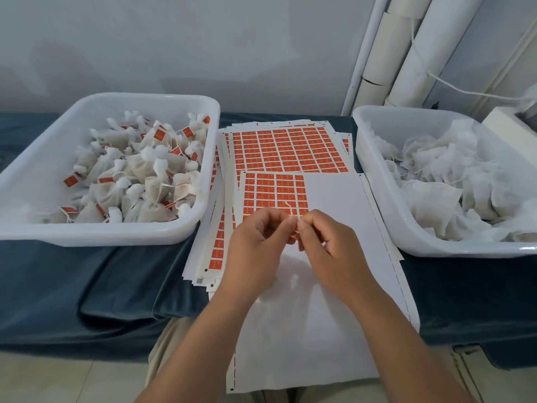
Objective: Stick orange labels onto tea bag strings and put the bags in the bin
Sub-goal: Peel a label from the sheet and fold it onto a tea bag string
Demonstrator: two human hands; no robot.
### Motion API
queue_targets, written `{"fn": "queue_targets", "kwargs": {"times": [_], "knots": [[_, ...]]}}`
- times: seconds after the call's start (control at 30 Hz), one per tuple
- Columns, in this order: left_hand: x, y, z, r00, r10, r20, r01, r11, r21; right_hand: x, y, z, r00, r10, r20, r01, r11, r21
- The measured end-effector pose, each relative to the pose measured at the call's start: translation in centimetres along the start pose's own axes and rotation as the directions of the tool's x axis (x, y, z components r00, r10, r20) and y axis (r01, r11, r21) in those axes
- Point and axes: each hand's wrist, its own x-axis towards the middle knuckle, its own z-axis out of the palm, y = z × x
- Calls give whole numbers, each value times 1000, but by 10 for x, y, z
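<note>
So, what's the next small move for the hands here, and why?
Probably press the small orange label shut around the thin pale string: left hand and right hand both pinch that label, with the string's end poking up between them.

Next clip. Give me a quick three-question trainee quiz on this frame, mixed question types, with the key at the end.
1. True or false: the tea bags in the left bin carry orange labels.
2. Where do the left hand and right hand pinch the string? A) above the top label sheet; B) inside a bin; C) over the floor.
3. Fill in: the bags without labels lie in the ____ bin.

Key: 1 true; 2 A; 3 right, meaning the right bin.
</note>
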Motion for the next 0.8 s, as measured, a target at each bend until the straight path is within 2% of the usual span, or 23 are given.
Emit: {"fn": "queue_targets", "kwargs": {"times": [0.1,0.17,0.27,0.33,0.4,0.47,0.53,0.6,0.7,0.8], "knots": [[0,-2,6,995,104,-3,-104,993,63,1,5,7,996,-34,-80,37,999,37],[-1,-1,7,991,128,36,-132,983,124,1,11,10,996,-14,-92,26,991,128],[-3,5,2,984,174,32,-177,954,241,-3,17,14,992,127,-20,-114,940,323],[-3,21,-7,976,217,-4,-211,956,201,-4,22,16,974,223,-36,-193,903,384],[1,46,-23,973,231,-26,-228,970,86,-3,26,18,965,249,-80,-196,891,410],[11,74,-44,964,258,-65,-258,966,2,-5,30,20,963,251,-97,-195,901,388],[28,100,-72,938,315,-146,-317,948,7,-7,35,24,968,236,-89,-195,926,324],[50,123,-104,895,389,-217,-376,921,98,-7,39,26,973,221,-65,-198,947,255],[88,145,-150,837,495,-233,-445,863,237,-6,40,29,979,196,-62,-182,966,183],[132,149,-192,842,501,-201,-426,845,322,-7,38,31,981,180,-74,-167,974,151]]}}
